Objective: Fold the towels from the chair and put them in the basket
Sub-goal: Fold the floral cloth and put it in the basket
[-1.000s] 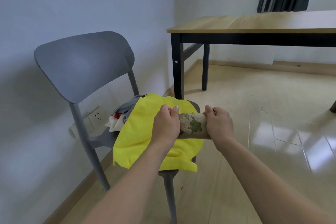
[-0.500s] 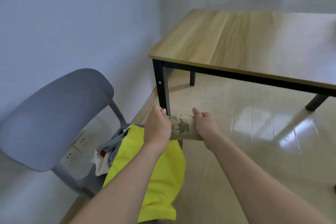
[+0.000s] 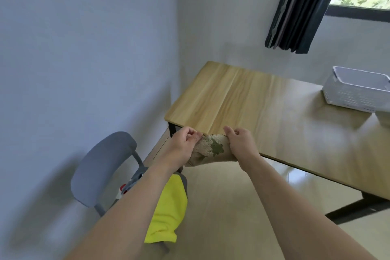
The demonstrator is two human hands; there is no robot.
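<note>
- Left hand [image 3: 184,145] and right hand [image 3: 240,143] each pinch an end of the beige towel [image 3: 212,151], held above the table's [image 3: 242,101] near edge.
- Yellow towel [image 3: 168,213] drapes the chair [image 3: 105,167], near left.
- Basket [image 3: 356,91] sits far right.

We see a beige towel [image 3: 211,150] with a dull green leaf-like motif on it. Below, a bright yellow towel [image 3: 166,213] lies on a blue-grey chair [image 3: 103,167], beside bunched cloth [image 3: 129,183] in grey and white with a spot of red. The table [image 3: 242,101] has a pale wood-grain top with a black frame and legs. The basket [image 3: 354,91] is white with a fine perforated pattern. The curtain [image 3: 295,6] is dark, nearly black, and the walls [image 3: 84,48] are pale bluish grey.
</note>
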